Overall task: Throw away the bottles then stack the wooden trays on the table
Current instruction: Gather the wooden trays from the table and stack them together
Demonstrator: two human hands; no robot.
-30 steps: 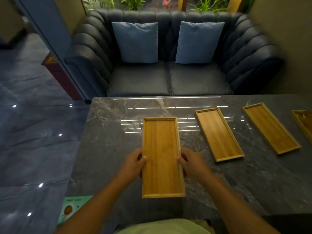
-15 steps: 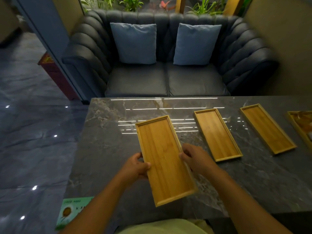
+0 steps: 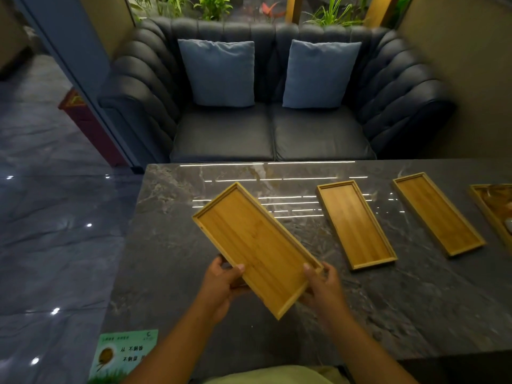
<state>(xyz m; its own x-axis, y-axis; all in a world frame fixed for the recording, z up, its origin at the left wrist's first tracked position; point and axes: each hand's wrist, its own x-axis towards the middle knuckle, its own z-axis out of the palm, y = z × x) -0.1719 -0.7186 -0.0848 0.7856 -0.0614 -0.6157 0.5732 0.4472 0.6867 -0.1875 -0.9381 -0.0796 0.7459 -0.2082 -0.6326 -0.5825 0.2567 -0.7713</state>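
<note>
**Dim lounge corner with a dark sofa**

A dark tufted sofa (image 3: pixel 277 112) is sitting against the far side, and two blue cushions (image 3: pixel 219 73) are leaning upright on its backrest. Green plants (image 3: pixel 213 6) are showing behind it. A grey marble table (image 3: pixel 171 245) is reflecting strips of light. Glossy dark floor tiles (image 3: pixel 50 231) are catching small bright spots. A green sign (image 3: pixel 124 353) is lying on the floor.

Bare forearms, no sleeves/watch visible; pale green-beige garment (image 3: pixel 277 376) at bottom edge
</note>
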